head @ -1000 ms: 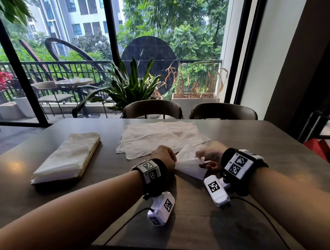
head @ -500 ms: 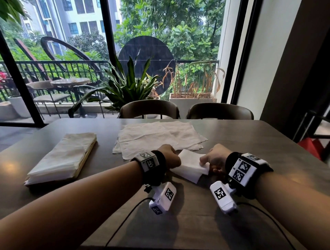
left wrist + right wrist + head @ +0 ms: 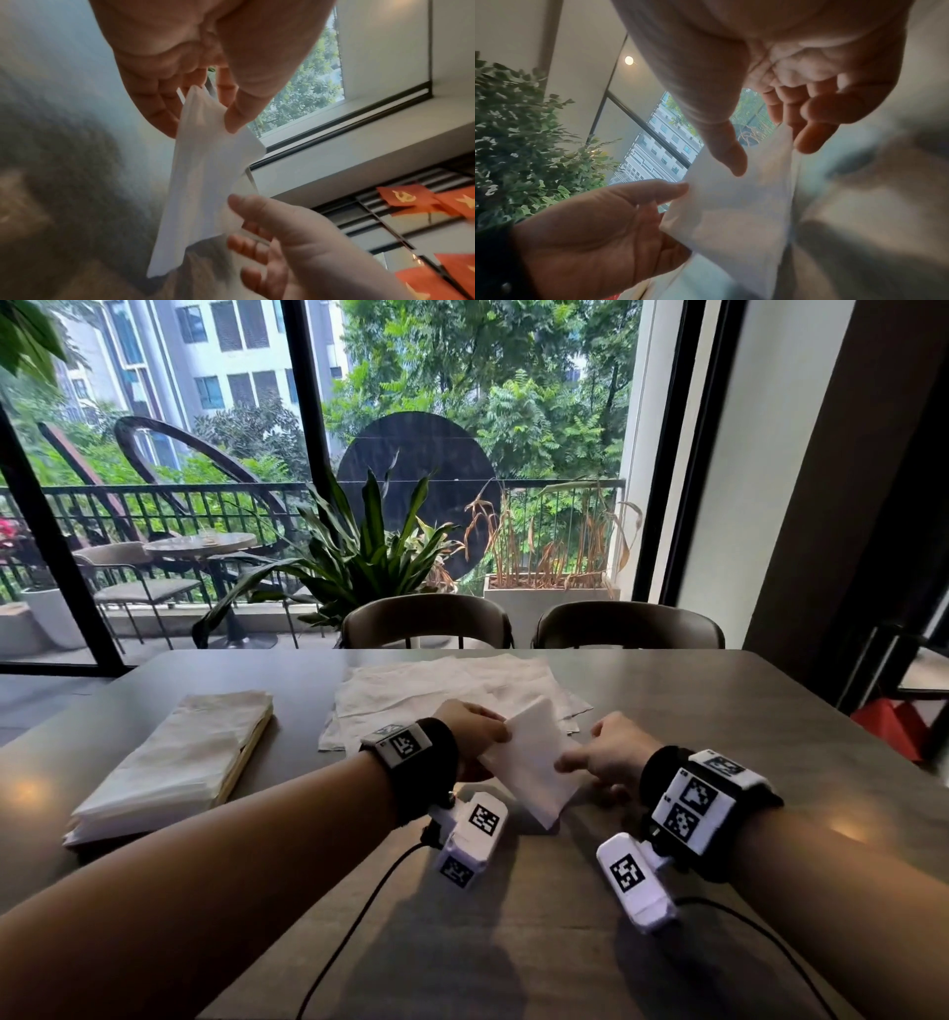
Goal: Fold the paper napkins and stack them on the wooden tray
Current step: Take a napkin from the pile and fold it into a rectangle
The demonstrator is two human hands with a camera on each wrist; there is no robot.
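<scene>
A folded white napkin (image 3: 534, 765) hangs tilted just above the table between my hands. My left hand (image 3: 495, 737) pinches its upper left edge between thumb and fingers. My right hand (image 3: 570, 765) holds its right edge, thumb on top and fingers curled behind. The left wrist view shows the folded napkin (image 3: 205, 182) held at both ends; so does the right wrist view, with the napkin (image 3: 734, 213) partly blurred. A loose pile of unfolded napkins (image 3: 441, 690) lies flat just beyond my hands. The wooden tray (image 3: 252, 752) sits at the left with a stack of folded napkins (image 3: 174, 762) on it.
The grey table (image 3: 719, 721) reaches to a rounded far edge, with two dark chairs (image 3: 426, 618) tucked behind it. Beyond them are a potted plant (image 3: 359, 557) and the window. Cables run from my wrist cameras over the near table.
The folded napkin lay flat on the table under both hands; it is now lifted and tilted up between them. Both hands have moved slightly away from me.
</scene>
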